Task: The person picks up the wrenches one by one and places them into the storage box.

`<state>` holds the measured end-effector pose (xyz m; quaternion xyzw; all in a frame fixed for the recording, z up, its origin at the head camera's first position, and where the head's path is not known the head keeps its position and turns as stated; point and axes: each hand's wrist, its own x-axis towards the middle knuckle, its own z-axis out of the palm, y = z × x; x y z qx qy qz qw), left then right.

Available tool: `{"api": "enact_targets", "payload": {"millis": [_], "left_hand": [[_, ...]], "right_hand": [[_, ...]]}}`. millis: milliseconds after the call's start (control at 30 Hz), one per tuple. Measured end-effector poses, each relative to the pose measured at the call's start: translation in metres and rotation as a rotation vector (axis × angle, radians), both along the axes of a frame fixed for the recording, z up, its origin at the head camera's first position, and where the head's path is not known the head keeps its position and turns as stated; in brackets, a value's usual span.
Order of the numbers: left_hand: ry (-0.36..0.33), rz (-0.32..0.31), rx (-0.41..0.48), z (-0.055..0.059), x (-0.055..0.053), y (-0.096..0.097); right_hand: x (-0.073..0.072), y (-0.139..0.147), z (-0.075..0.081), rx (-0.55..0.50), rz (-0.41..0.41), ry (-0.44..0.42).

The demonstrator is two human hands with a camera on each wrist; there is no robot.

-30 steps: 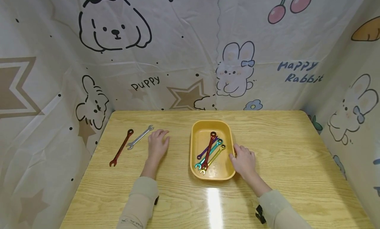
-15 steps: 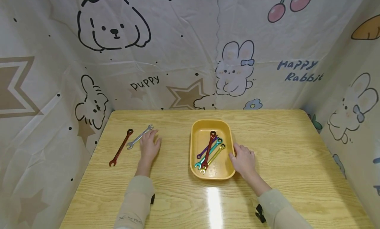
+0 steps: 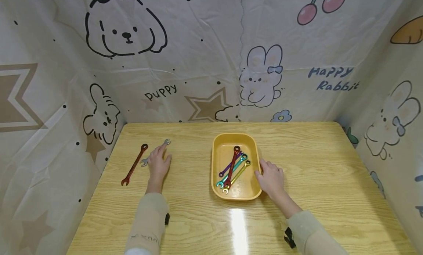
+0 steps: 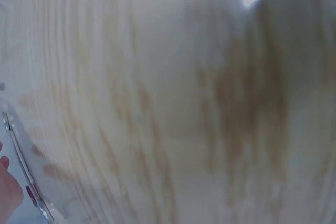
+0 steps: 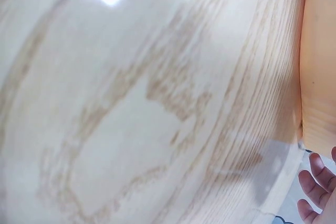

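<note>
My left hand [image 3: 158, 166] reaches over a silver open-ended wrench [image 3: 144, 162] on the table and hides its middle. In the left wrist view, fingers show at the lower left edge, beside the silver wrench [image 4: 22, 163]; contact cannot be made out. To its left lies a dark red combination wrench [image 3: 134, 165]. My right hand [image 3: 272, 178] rests against the right rim of a yellow plastic tray [image 3: 252, 190], thumb at the edge. Inside the tray are a red wrench [image 3: 232, 166], a teal wrench [image 3: 239, 164], a purple wrench [image 3: 226, 169] and a gold wrench [image 3: 239, 173].
All of it sits on a wood-grain table [image 3: 314, 155]. A printed fabric curtain [image 3: 198, 64] encloses the back and both sides. Bare tabletop lies between the left hand and the tray.
My left hand has moved left, from beside the silver wrench to above it, covering its middle. My right hand and the tray have stayed put.
</note>
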<state>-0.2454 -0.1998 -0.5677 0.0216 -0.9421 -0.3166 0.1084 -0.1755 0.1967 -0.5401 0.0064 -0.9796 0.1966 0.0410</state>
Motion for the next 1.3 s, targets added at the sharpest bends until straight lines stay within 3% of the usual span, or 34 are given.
{"api": "enact_targets", "payload": {"millis": [200,667,1300], "left_hand": [[-0.008,0.014,0.04,-0.001,-0.001,-0.007],[-0.129,0.062,0.095,0.002,-0.009,-0.009],[-0.169,0.165,0.099,-0.002,-0.016,-0.008]], "right_hand": [[0.0,0.0,0.0,-0.008,-0.005,-0.011],[0.0,0.0,0.0,-0.015,-0.013,-0.012],[0.001,0.0,0.002,-0.01,-0.001,-0.006]]}}
